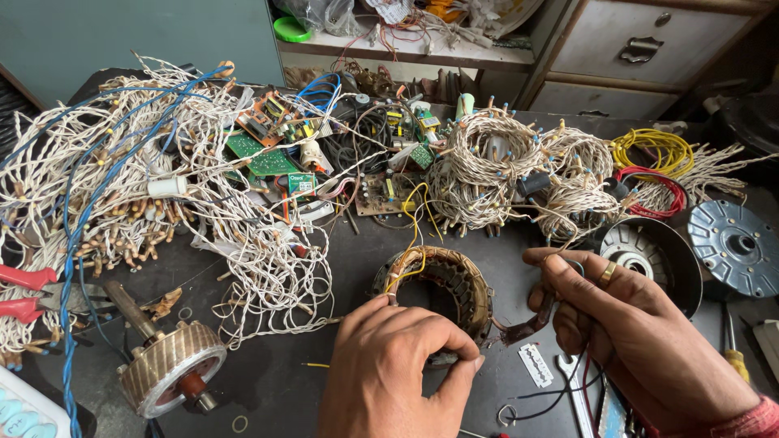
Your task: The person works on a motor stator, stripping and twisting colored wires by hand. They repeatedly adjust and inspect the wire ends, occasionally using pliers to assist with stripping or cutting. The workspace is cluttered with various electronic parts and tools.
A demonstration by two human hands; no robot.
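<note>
A round motor stator point(454, 280) with copper windings lies on the dark workbench point(276, 381), yellow wires rising from its top. My left hand point(389, 369) rests on the stator's near rim, fingers curled over it. My right hand point(625, 324), a ring on one finger, pinches a dark sleeved lead point(531, 320) that runs from the stator's right side. A razor blade point(535, 365) lies just below that lead.
Tangles of white twisted wire point(122, 186) cover the left and back. Circuit boards point(268, 150) sit at the back centre. A rotor on a shaft point(166, 365) lies front left, red-handled pliers point(28, 292) at the left edge, grey motor covers point(734, 247) at right.
</note>
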